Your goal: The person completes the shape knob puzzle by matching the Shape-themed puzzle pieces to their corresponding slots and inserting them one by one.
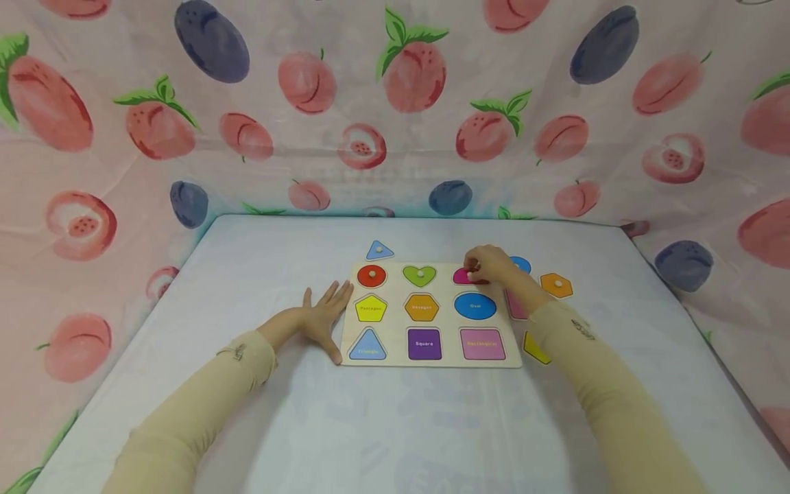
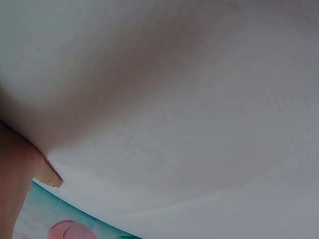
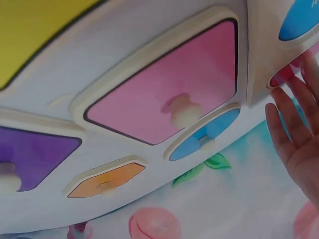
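A white wooden shape puzzle board (image 1: 396,346) lies flat on the table. My left hand (image 1: 321,321) rests at its left edge, fingers spread, thumb at the near corner; the left wrist view catches only a bit of that hand (image 2: 17,172). At the board's far right corner, my right hand (image 1: 492,264) pinches a magenta rounded piece (image 1: 459,277) at its slot; the fingers partly cover it. A red circle (image 1: 364,276) and a green heart (image 1: 412,274), both with knobs, sit in the far row. Printed slots for pentagon, hexagon, oval, triangle, square and rectangle show no pieces.
A blue triangle piece (image 1: 372,254) lies beyond the board. To the right lie a blue oval (image 1: 523,263), orange hexagon (image 1: 551,285), pink rectangle (image 3: 134,109), yellow pentagon (image 1: 534,348) and purple square (image 3: 40,154). Fruit-print cloth (image 1: 364,82) hangs behind the table.
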A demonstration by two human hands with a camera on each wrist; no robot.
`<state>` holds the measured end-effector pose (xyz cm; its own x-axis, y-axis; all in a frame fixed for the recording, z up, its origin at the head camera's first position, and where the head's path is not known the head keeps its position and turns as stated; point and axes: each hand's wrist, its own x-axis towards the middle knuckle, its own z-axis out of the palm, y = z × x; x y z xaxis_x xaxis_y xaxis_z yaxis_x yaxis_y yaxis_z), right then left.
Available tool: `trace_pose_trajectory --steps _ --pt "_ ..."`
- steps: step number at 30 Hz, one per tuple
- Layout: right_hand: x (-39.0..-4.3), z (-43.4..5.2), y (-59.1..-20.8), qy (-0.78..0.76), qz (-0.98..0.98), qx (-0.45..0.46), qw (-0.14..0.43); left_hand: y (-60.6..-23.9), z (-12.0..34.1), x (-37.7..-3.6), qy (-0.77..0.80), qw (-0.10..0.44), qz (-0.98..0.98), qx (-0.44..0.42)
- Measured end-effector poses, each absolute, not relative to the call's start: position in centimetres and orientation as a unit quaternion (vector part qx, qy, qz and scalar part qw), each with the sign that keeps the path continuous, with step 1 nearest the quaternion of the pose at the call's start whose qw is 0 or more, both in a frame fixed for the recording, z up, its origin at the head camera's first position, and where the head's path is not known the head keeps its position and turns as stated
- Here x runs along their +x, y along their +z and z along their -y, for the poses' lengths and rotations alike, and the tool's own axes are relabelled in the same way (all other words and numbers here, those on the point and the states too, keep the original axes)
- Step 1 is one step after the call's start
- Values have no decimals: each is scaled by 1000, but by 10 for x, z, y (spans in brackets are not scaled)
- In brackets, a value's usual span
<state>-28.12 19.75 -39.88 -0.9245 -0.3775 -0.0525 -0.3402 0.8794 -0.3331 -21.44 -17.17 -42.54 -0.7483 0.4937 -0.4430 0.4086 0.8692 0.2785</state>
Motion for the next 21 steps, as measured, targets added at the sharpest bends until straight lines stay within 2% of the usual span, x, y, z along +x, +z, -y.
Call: trace_pose_trajectory --steps 8,21 --pt "-282 -203 -396 -157 -964 -190 101 -429 170 -215 75 266 -930 243" --pt "-279 -212 -398 -212 -954 -163 136 -424 169 -216 76 263 -931 241"
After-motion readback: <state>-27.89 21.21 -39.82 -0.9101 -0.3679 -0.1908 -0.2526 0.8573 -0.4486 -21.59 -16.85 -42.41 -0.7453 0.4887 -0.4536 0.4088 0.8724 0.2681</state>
